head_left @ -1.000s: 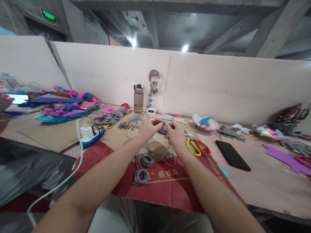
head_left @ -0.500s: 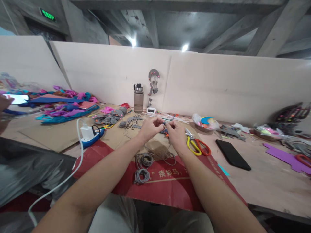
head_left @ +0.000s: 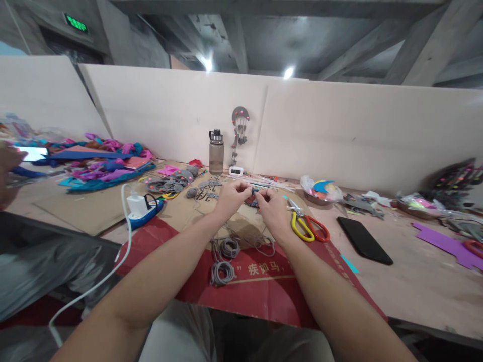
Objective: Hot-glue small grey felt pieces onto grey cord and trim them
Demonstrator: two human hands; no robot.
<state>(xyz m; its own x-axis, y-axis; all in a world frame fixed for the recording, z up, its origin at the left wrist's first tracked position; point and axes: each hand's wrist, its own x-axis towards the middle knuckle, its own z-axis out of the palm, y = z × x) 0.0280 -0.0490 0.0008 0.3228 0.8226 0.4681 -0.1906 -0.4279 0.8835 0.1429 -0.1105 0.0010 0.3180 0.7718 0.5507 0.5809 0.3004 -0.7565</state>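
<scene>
White panels [head_left: 169, 110] stand behind the table [head_left: 407, 289]. From left: colourful fabric heap [head_left: 107, 171], grey cord coils [head_left: 216, 274], the left hand [head_left: 232, 198] and right hand [head_left: 273, 206], fingertips pinching a small dark piece [head_left: 253, 191] between them, over cardboard [head_left: 184, 216]; scissors [head_left: 300, 213], black phone [head_left: 364, 240].

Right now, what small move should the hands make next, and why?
Perhaps tilt the small dark piece slightly into view: the left hand and right hand pinch close together there, covering much of it, so its detail is hard to see.
</scene>
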